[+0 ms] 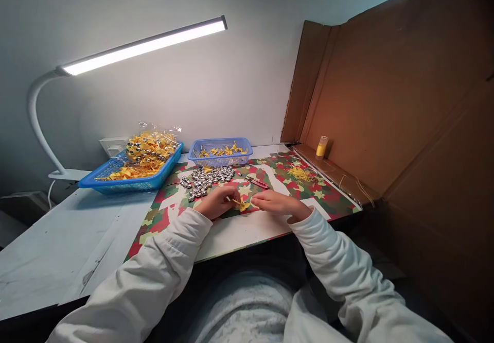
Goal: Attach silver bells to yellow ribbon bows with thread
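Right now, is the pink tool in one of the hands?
No, the pink tool lies on the patterned mat, just beyond the left hand and the right hand.

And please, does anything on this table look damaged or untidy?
The patterned mat has ragged white patches, as if its surface were peeled or worn. Yellow threads lie in a loose tangle toward its right side.

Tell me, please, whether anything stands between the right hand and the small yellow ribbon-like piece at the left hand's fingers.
Nothing visible stands between the right hand and the small yellow ribbon-like piece at the left hand. The slim red-handled tool lies beyond them, outside that short gap.
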Motion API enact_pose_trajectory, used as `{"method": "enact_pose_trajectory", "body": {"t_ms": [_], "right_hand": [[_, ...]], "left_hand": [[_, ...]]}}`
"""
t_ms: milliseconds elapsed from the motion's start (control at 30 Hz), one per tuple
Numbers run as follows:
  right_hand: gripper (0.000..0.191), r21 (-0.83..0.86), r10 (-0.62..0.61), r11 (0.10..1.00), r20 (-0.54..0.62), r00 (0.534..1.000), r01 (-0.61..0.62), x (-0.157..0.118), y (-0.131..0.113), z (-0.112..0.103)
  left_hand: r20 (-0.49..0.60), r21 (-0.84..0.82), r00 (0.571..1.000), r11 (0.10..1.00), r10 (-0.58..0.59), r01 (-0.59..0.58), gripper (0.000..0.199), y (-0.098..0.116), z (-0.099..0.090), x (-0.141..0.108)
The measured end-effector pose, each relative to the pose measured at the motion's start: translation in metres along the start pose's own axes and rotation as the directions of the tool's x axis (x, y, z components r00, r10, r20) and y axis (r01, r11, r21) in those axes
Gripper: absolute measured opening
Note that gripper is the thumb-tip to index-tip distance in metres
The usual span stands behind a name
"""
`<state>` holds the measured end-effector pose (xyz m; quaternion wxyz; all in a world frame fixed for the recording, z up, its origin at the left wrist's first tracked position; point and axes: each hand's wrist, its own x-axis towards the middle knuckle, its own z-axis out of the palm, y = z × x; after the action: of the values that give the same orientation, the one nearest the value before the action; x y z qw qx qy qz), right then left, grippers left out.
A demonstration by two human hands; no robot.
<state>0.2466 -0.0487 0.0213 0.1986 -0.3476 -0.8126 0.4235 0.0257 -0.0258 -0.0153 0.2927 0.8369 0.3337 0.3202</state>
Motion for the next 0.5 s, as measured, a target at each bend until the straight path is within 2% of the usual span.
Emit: {"method": "enact_pose_trajectory", "body": {"t_ms": [67, 167, 233, 300, 400, 500], "right_hand": [[0.032, -0.062, -0.003, 0.998, -0.065, 0.998, -0.001, 0.007, 0.003, 0.008], [0.027, -0.022, 0.045, 0.998, -0.246, 0.968, -0.052, 0.017, 0.014, 0.021], [0.023, 0.013, 0.069, 0.998, -0.320, 0.945, -0.068, 0.021, 0.021, 0.027], [0.020, 0.035, 0.069, 0.998, -0.349, 0.934, -0.061, 0.024, 0.026, 0.032], [0.027, 0.121, 0.075, 0.992, -0.357, 0.931, -0.034, 0.027, 0.027, 0.036], [0.035, 0.289, 0.127, 0.957, -0.390, 0.912, -0.010, 0.032, 0.024, 0.038]], "left_hand": [[0.020, 0.055, 0.999, 0.998, 0.041, -0.042, 0.011, 0.001, 0.000, 0.000], [0.046, 0.046, 0.995, 0.995, 0.088, -0.090, 0.012, 0.003, 0.000, 0.000], [0.053, 0.031, 0.993, 0.994, 0.101, -0.103, 0.012, 0.004, 0.001, 0.000], [0.040, 0.018, 0.993, 0.994, 0.108, -0.109, 0.011, 0.005, 0.002, 0.000], [-0.010, -0.044, 0.994, 0.993, 0.113, -0.113, 0.009, 0.005, 0.005, 0.001], [-0.131, -0.161, 0.989, 0.983, 0.065, -0.086, 0.007, 0.005, 0.007, 0.001]]}}
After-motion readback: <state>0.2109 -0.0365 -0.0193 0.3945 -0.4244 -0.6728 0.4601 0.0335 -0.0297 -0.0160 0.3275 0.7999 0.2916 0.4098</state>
